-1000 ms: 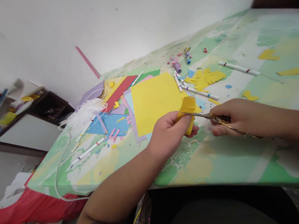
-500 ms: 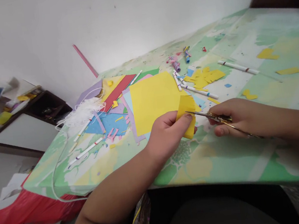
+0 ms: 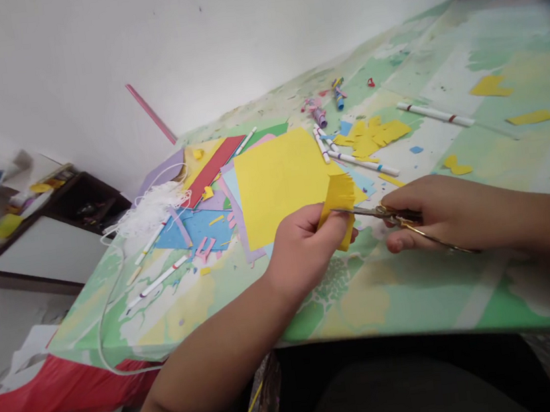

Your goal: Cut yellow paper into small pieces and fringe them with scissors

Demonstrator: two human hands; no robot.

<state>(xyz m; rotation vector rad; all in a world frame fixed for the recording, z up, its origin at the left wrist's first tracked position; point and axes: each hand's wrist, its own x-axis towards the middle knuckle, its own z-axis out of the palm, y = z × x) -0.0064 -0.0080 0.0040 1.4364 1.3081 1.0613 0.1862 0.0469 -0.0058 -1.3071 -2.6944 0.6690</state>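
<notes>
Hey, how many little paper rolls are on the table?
2: a purple roll just beyond the yellow sheet's far right corner, and a blue roll a little farther back, to its right. Both show; any others may be hidden.

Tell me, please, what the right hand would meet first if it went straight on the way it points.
Probably the fringed yellow strip in the left hand, which the scissors in the right hand seem to reach; depth is unclear.

White string (image 3: 158,208) in messy heap on table (image 3: 407,303). Pink stick (image 3: 151,114) against white wall (image 3: 292,17). Red sheet (image 3: 61,389) below table's edge.
</notes>
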